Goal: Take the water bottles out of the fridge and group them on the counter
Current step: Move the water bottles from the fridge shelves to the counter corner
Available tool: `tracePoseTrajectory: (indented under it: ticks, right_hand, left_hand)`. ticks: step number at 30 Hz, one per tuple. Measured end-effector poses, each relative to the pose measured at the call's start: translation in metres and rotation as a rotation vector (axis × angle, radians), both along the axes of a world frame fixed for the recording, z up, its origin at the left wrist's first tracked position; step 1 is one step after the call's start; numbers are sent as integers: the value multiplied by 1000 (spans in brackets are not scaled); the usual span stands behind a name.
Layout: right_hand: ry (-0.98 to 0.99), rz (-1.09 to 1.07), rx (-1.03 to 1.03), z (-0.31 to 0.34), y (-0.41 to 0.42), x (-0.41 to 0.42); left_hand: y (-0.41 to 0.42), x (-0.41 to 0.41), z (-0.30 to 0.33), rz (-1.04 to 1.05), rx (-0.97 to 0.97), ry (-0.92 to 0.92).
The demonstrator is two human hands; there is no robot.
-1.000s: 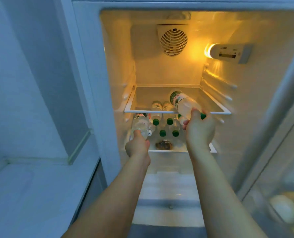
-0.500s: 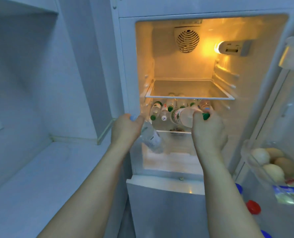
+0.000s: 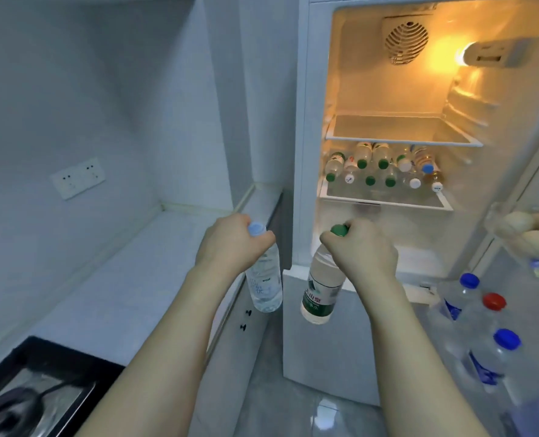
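My left hand [image 3: 230, 242] grips a clear bottle with a pale blue cap [image 3: 264, 283] by its neck, hanging upright just past the counter's right edge. My right hand [image 3: 361, 252] holds a green-capped, green-labelled bottle [image 3: 320, 291] by its neck in front of the fridge, below the lit compartment. Both bottles are outside the fridge. Several more bottles [image 3: 381, 168] lie on their sides on the lower fridge shelf [image 3: 385, 200], caps facing me. The pale counter [image 3: 129, 279] stretches to the left.
The fridge door stands open on the right, with three large bottles [image 3: 482, 326] in its lower rack and eggs [image 3: 526, 231] above. A black gas hob [image 3: 31, 392] sits at the counter's near left. A wall socket [image 3: 77, 178] is on the back wall. The upper fridge shelf [image 3: 400, 129] is bare.
Both hands have drawn their bottles out of the fridge and down, tilting them from lying to hanging upright. My view has pulled back and swung left toward the counter.
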State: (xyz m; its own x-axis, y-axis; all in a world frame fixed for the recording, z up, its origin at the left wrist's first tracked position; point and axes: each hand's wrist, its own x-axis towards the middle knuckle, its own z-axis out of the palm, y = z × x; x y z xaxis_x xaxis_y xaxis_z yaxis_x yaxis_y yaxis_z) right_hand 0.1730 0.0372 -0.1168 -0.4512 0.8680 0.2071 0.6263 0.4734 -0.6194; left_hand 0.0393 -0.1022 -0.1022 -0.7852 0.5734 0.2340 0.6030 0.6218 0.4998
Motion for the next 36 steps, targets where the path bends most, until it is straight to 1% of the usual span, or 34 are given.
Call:
tracePoseTrajectory:
  ticks: [6, 13, 20, 22, 26, 28, 32, 36]
  right_hand:
    - [-55, 95, 19, -9, -71, 12]
    - [-70, 289, 98, 7, -133, 31]
    - [-70, 533, 88, -5, -198, 65]
    - [-57, 566, 60, -10, -212, 67]
    - [-134, 764, 51, -25, -271, 88]
    - [-150, 829, 41, -28, -295, 93]
    - [-151, 982, 70, -22, -360, 93]
    - [-128, 1155, 121, -23, -446, 97]
  left_hand:
    - [-86, 27, -16, 63, -29, -34]
    - [-165, 66, -10, 195, 47, -7]
    - [-247, 140, -20, 445, 47, 12]
    - [-262, 151, -19, 464, 52, 4]
    - [-328, 207, -29, 610, 44, -98]
    - [-354, 226, -35, 674, 27, -106]
    - [-418, 261, -32, 822, 15, -62]
    - [-496, 299, -34, 1021, 53, -32]
